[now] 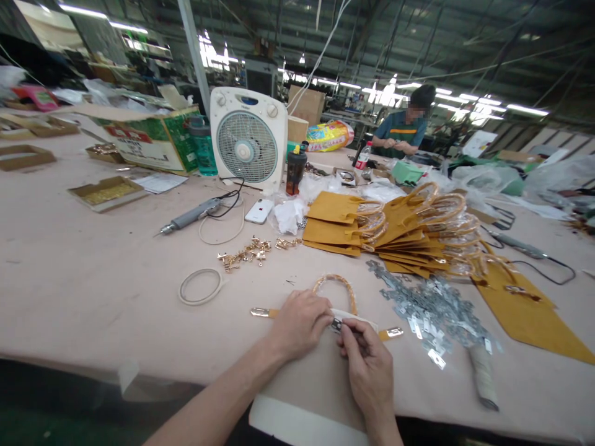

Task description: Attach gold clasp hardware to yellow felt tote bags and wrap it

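A beige bag [307, 396] lies at the table's near edge, its handle [335, 284] arched away from me and a gold-tipped strap [393, 333] running across its top. My left hand [297, 323] presses down on the bag's top edge. My right hand [365, 365] pinches a small silver metal piece [336, 324] against the same edge, touching the left fingertips. A heap of silver metal plates [432, 306] lies just to the right. Small gold fittings [246, 253] are scattered beyond the hands.
A stack of mustard-yellow bags [400, 232] with wrapped handles sits beyond to the right. An electric screwdriver [190, 217], a phone [259, 210], a tape roll [201, 286], a white fan [246, 144] and cardboard boxes [144, 136] stand to the left. Another person [402, 130] works at the far end.
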Demonstrator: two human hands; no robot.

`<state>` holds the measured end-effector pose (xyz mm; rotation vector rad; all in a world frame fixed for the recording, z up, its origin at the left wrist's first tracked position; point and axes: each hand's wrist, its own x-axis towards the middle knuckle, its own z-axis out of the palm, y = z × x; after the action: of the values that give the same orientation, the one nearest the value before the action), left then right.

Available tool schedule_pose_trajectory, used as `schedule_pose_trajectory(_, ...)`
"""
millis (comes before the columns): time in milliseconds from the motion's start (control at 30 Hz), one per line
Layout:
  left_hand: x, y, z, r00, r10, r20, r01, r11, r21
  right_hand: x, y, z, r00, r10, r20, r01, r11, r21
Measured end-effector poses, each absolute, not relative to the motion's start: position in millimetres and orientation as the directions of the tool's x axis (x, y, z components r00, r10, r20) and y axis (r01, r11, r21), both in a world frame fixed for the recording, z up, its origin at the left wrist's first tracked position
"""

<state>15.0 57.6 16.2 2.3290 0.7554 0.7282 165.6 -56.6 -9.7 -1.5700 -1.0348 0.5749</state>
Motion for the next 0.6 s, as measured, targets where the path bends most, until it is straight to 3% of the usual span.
schedule_pose_trajectory(133, 7.3, 64.9, 9.5, 0.721, 0.595, 0.355, 0.198, -0.668, 0.718, 165.7, -56.5, -6.1, 0.567, 0.812, 0.137, 0.233, 0.002, -0.973)
schedule_pose_trajectory(267, 2.0, 67.5, 6.5, 0.738, 0.57, 0.361, 0.173, -0.676, 0.716, 166.9, -56.5, -4.9, 0.56, 0.822, 0.103, 0.195, -0.01, -0.981)
schedule_pose_trajectory(600, 4.3, 66.5, 8.8, 0.737, 0.571, 0.363, 0.182, -0.684, 0.706, 165.0, -49.5, -2.1, 0.413, 0.888, 0.201, 0.412, 0.014, -0.911)
